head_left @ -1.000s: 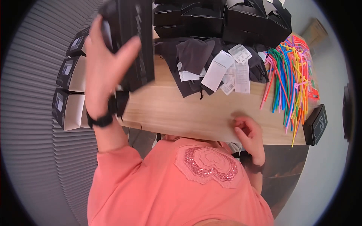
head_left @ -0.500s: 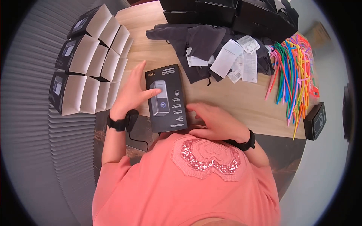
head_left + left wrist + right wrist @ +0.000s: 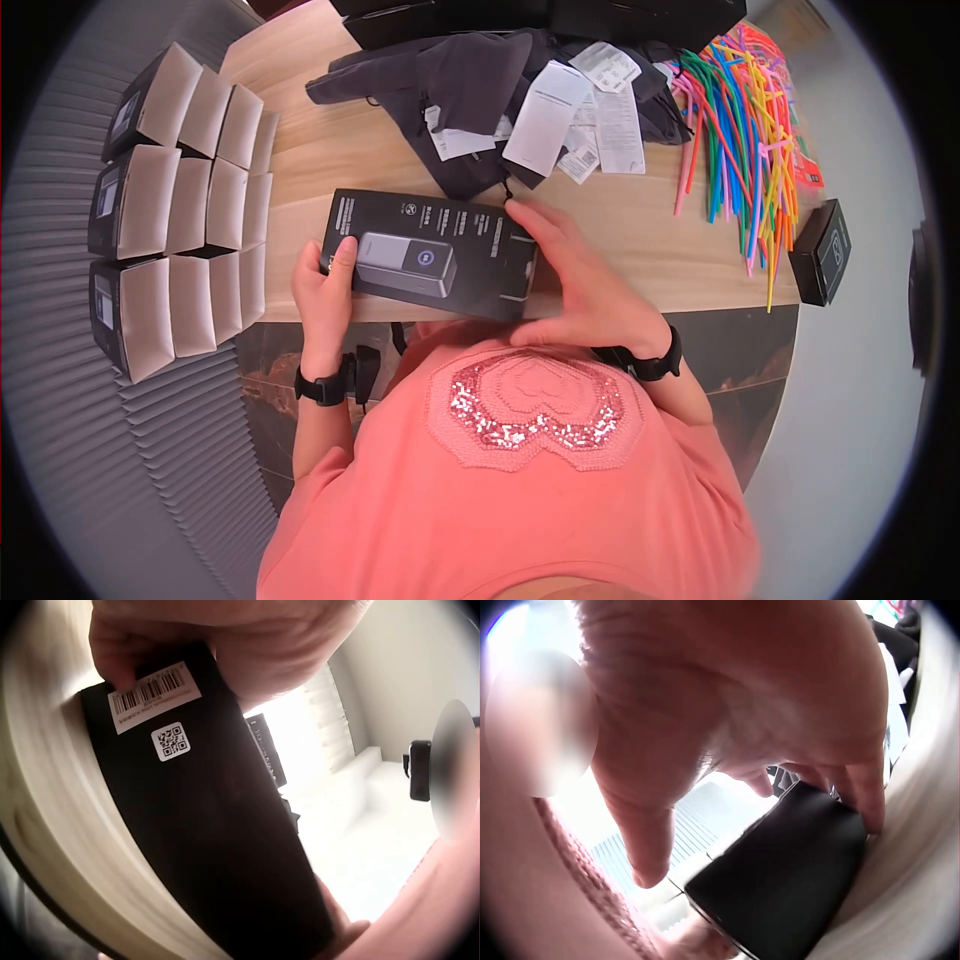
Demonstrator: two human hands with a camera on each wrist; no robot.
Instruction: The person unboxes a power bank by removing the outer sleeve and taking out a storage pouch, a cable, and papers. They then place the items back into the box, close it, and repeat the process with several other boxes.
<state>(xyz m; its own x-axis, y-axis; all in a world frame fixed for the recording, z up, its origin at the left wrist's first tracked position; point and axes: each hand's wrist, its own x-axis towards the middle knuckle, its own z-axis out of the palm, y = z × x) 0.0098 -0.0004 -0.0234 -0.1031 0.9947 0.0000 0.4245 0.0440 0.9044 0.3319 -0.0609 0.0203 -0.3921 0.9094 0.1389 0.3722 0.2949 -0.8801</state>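
Note:
A black cardboard box (image 3: pixel 480 240), printed with a picture of a grey device, lies crosswise near the table's front edge. My left hand (image 3: pixel 322 300) grips its left end, thumb on the printed face. In the left wrist view a barcode label (image 3: pixel 157 697) and a QR sticker (image 3: pixel 172 741) show on the long black side of the box (image 3: pixel 217 840). My right hand (image 3: pixel 595 295) spreads around the right end, thumb wide apart from the fingers. In the right wrist view its fingertips (image 3: pixel 871 817) are right at the far edge of the box's dark end (image 3: pixel 780 870).
Several boxes with pale open ends (image 3: pixel 148 200) stand in rows at the left. Dark cloth pouches (image 3: pixel 470 80) and paper slips (image 3: pixel 548 115) lie behind the box. Colourful straws (image 3: pixel 735 160) and a small black box (image 3: pixel 822 250) are at right; larger black boxes (image 3: pixel 640 20) stand behind.
My left hand brought the box down to the table's front, and it has turned from upright to crosswise. My right hand moved from the table edge to the box's right end.

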